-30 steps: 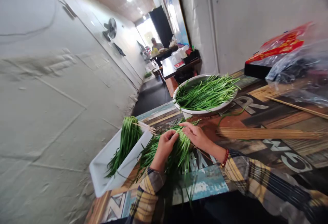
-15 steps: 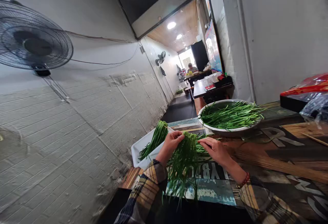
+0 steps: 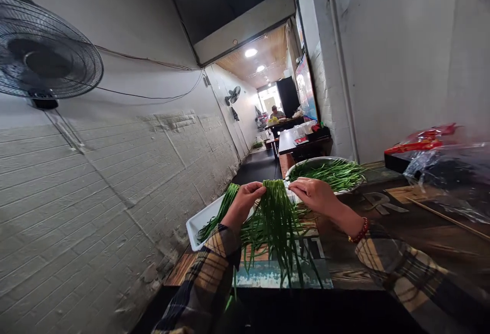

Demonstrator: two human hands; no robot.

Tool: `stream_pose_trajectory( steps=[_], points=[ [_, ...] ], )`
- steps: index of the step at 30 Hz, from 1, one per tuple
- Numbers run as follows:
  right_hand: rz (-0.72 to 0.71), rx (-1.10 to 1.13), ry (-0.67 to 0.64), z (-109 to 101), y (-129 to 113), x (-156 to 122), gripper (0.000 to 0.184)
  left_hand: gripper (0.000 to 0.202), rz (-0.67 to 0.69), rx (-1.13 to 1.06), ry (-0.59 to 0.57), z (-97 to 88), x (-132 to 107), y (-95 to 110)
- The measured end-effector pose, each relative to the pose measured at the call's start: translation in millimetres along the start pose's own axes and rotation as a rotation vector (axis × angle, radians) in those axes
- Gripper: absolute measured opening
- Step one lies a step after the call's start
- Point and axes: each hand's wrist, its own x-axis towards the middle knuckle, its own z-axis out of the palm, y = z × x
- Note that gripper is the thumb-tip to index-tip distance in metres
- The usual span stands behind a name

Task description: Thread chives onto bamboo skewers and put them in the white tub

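Hanging greens: the long green bunch [image 3: 274, 216] was up over the near part of the bench [image 3: 358, 277], tops level between the hands and tails falling toward six o'clock. Held by the tops, the stems seemed to hang straight under their own weight.
Left hand: the hand [image 3: 245, 202] was clamped, thumb against fingers, on the bunch's upper edge at ten o'clock, probably to stop the tops spreading.
Right hand: the hand [image 3: 314, 195] was apart from the left, at two o'clock, its fingertips pinched together just beside the bunch; what lay between them was too small to tell. That grip probably steadied the other end of the row.
Loose greens: more stems [image 3: 250, 233] lay under and behind the bunch, within easy reach.
White tray: the tray [image 3: 192, 229] sat at nine o'clock, a similar bundle [image 3: 226, 204] draped inside it, likely to keep that bundle off the loose stems.
Bowl: the wide bowl [image 3: 314, 160], heaped with greens, stood at one o'clock, probably set back to leave elbow room.
Thin stick: one pale stick [image 3: 444, 214] lay at three o'clock, well apart from the hands.
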Motion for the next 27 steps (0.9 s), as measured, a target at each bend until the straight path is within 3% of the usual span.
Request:
stream_pose_trajectory(
  steps=[3,6,10,13,16,27],
  points=[
    [0.010,-0.033,-0.032,-13.5,-3.4,3.3,0.025,0.033,0.017,0.034,-0.129,-7.9,4.5,9.9],
    [0.001,-0.059,-0.037,-25.7,-12.5,11.7,0.024,0.042,0.104,0.197,-0.123,-16.5,13.3,30.7],
    [-0.021,-0.070,-0.037,-29.1,-29.9,21.7,0.024,0.029,0.240,0.476,-0.181,-15.1,23.3,59.9],
    [-0.040,-0.077,-0.045,-27.3,-38.8,25.0,0.024,0.016,0.287,0.631,-0.303,-6.3,26.6,72.4],
    [-0.044,-0.062,-0.052,-28.0,-42.5,25.8,0.023,0.008,0.303,0.715,-0.392,1.4,26.8,77.2],
    [-0.045,-0.041,-0.116,-27.8,-45.1,21.1,0.022,0.014,0.301,0.768,-0.402,8.3,24.2,68.5]
  ],
)
